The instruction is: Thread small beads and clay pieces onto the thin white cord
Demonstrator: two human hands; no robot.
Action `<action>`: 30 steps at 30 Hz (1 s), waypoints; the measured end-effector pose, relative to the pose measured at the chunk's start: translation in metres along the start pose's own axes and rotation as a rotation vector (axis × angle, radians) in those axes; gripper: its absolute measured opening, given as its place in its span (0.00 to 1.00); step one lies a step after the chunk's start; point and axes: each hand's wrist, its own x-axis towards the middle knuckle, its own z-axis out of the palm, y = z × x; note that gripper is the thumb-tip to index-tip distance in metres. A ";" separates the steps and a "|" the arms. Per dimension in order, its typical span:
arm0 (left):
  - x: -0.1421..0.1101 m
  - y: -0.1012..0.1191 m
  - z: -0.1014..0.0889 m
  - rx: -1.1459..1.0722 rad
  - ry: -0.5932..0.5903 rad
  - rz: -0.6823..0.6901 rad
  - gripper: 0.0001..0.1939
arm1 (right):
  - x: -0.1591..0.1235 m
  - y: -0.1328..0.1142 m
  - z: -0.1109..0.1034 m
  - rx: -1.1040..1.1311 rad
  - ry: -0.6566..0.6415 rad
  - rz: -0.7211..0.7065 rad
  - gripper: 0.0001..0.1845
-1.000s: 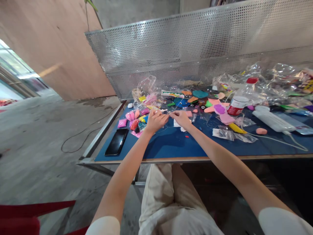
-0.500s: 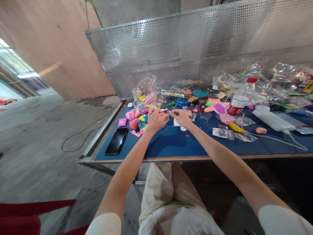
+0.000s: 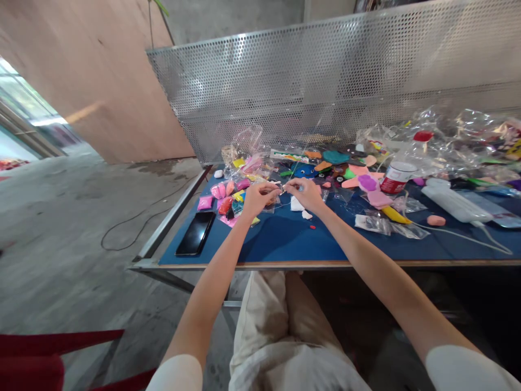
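My left hand (image 3: pixel 259 199) is closed in a pinch, its fingertips almost touching those of my right hand (image 3: pixel 304 193). Between them is a thin pale strand (image 3: pixel 282 189), like wire or thread; its exact kind is too fine to make out. My right hand pinches it from the other side. Beneath my right hand lie white clay pieces (image 3: pixel 297 205), and a tiny red bit (image 3: pixel 312 227) is nearer the table edge. Left of my left hand are bagged pink and red clay lumps (image 3: pixel 223 205). Behind the hands sits a blue clay figure with eyes (image 3: pixel 305 171).
A black phone (image 3: pixel 195 233) lies at the blue table's (image 3: pixel 285 244) left end. On the right stand a red-capped bottle (image 3: pixel 399 171) and a white bottle with a tube (image 3: pixel 453 201). Clear plastic bags and clay shapes cover the back, before a perforated metal panel (image 3: pixel 285 81).
The left fingers have straightened into a flatter pinch, and my right hand has turned slightly with its fingers raised. Both hands stay close together over the same spot.
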 end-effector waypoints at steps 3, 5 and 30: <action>0.000 0.003 0.000 0.021 0.018 -0.003 0.19 | -0.001 -0.004 -0.001 0.017 -0.009 0.008 0.12; 0.000 0.003 0.000 0.025 0.032 0.002 0.17 | -0.002 -0.006 -0.001 0.024 0.002 0.014 0.10; 0.037 0.067 -0.063 0.601 -0.517 0.213 0.11 | -0.001 -0.012 -0.015 0.148 -0.189 -0.158 0.15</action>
